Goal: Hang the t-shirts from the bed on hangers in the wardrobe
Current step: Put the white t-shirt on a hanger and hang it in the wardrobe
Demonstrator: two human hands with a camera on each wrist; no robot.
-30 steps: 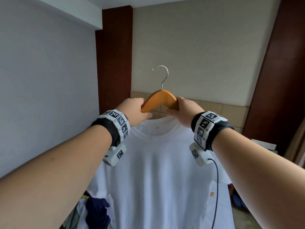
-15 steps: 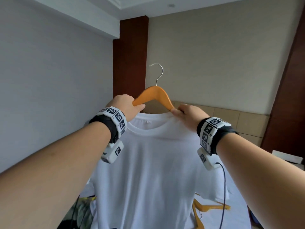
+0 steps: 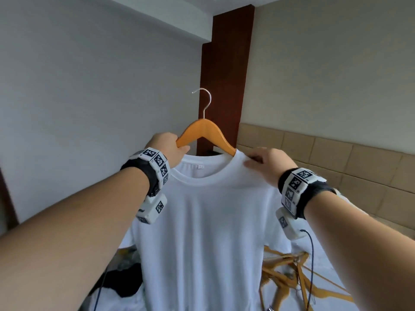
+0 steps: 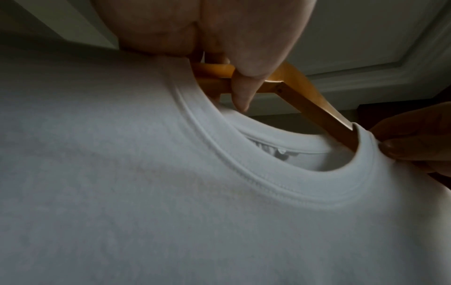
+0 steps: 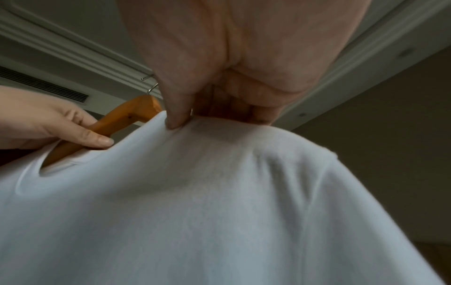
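I hold a white t-shirt (image 3: 208, 232) up in front of me on a wooden hanger (image 3: 202, 131) with a metal hook (image 3: 205, 99). My left hand (image 3: 170, 149) grips the hanger's left arm (image 4: 219, 77) just above the collar (image 4: 244, 173). My right hand (image 3: 262, 160) pinches the shirt's right shoulder fabric (image 5: 195, 131) where the hanger's right arm runs under it. The hanger's left arm (image 5: 97, 131) shows through the neck opening. The shirt (image 5: 219, 212) hangs straight down.
Several spare wooden hangers (image 3: 289, 272) lie on the white bed (image 3: 350, 265) at lower right. Dark clothes (image 3: 125, 281) lie at lower left. A dark wood pillar (image 3: 226, 70) stands behind the hanger, a padded headboard (image 3: 336, 158) to the right, a plain wall (image 3: 89, 97) to the left.
The view has turned left and the shirt has been raised. My right hand slid from the hanger's top outward to the shirt's right shoulder; more of the hanger now shows.
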